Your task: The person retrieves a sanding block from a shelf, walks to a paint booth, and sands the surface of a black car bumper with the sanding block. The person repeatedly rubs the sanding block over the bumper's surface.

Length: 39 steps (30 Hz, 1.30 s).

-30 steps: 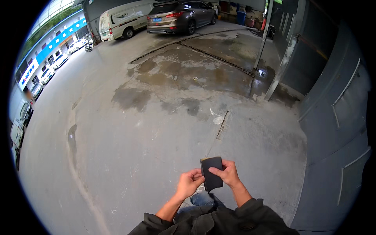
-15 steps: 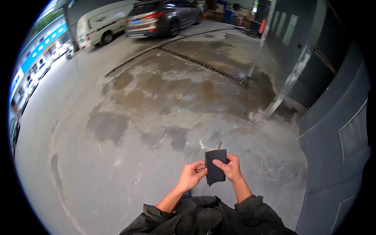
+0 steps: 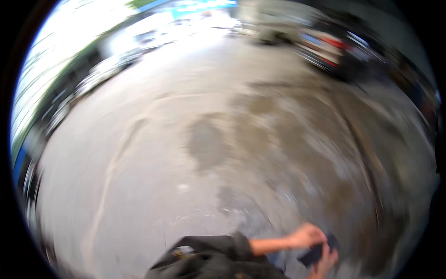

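View: swung left within the last half-second; the hands and pad now sit low right.
Pad (image 3: pixel 310 256): dark, still between both hands, so handling continues.
Right hand (image 3: pixel 327 259): clamped on the pad; forearm cut off below.
Left hand (image 3: pixel 308 236): at the pad; cannot tell whether pinching.
Blur: smears fingers and pad edges.

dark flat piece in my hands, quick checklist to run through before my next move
1. Dark flat piece in hand: ok, the right hand holds it.
2. Left hand at the piece: ok, it overlaps it in view.
3. Left hand's grip: cannot tell, too blurred.
4. Piece's edges and surface condition: cannot tell, smeared.
5. Sharp view: not ok, the picture is motion-blurred.
6. Car apart from the hands: ok, it stands well beyond them.
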{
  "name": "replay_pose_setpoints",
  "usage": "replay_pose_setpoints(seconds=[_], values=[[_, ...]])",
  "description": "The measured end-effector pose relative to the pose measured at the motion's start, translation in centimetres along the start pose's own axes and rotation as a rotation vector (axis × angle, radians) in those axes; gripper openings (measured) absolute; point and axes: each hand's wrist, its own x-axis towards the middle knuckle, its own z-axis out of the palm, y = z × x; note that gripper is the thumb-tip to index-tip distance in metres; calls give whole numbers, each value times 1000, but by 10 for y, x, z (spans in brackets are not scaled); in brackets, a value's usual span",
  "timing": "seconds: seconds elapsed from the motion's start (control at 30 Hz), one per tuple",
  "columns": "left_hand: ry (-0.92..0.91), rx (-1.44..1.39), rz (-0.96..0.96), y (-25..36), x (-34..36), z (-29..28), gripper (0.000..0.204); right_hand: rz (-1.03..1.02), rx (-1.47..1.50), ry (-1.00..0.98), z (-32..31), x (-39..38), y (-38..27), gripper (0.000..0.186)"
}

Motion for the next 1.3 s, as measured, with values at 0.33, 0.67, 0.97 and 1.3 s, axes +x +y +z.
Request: replay_pose_setpoints(seconds=[0.33, 0.67, 0.97, 1.3], values=[[598, 117, 481, 51, 369, 81, 31, -48, -573, -171, -117, 384, -116, 51], [341, 190, 511, 87, 811, 207, 20, -59, -863, 153, -324, 727, -200, 49], [218, 313, 409, 100, 1173, 397, 17, -212, -1018, 536, -574, 979, -235, 62], [398, 526, 529, 163, 1514, 575, 29, -7, -1470, 381, -843, 1329, -340, 59]])
